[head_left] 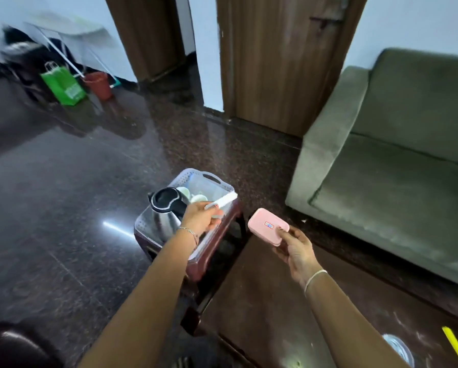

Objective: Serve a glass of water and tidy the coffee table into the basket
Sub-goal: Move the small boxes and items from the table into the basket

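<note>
A pale grey plastic basket (217, 181) stands on a dark red stool (214, 258). Inside it are a steel kettle with a black lid (166, 205) and white cups (184, 192). My left hand (200, 217) hovers over the basket, closed on a slim white stick-like object (223, 200). My right hand (297, 251) holds a small pink box (269, 226) with a label, just right of the basket and above the dark coffee table (262, 301). A glass (399, 349) shows at the table's near right.
A green sofa (397, 166) fills the right side. A yellow stick (457, 346) lies by the glass. Brown doors (275, 62) stand ahead. A green paper bag (63, 85) and a red bucket (100, 85) sit at the far left on the shiny dark floor.
</note>
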Tool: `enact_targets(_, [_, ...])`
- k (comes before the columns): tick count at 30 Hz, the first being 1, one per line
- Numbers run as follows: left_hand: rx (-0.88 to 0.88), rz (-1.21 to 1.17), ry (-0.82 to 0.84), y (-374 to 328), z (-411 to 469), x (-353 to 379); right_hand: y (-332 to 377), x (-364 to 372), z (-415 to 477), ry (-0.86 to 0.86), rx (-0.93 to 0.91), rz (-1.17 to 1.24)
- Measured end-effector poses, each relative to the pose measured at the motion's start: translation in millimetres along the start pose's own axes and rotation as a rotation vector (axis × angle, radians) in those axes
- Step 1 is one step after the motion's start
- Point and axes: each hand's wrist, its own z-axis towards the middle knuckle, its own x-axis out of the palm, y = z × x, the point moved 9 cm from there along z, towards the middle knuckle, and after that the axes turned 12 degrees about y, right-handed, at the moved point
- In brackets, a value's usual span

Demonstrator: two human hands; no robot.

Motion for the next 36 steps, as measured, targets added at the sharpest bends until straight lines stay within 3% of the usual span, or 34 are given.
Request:
enact_targets(7, [0.052, 0.059, 0.010, -74.5, 37.2, -83.1, -2.8, 81.8, 42.1, -0.030, 0.019, -0.026])
enact_targets(13, [-0.029, 0.185, 0.053, -91.3, 104.0, -149.3, -37.9, 124.9, 84.3, -0.215, 0.057, -0.010])
enact_targets(21, [-0.235, 0.289, 0.156, -39.3, 195.4, -203.3, -81.0, 150.2, 144.0, -0.403, 0.125, -0.101])
enact_targets(36, [-0.355, 0.243, 0.199, 47.2, 276.0, -211.3, -88.6, 137.1, 194.4, -0.534, 0.279, -0.663])
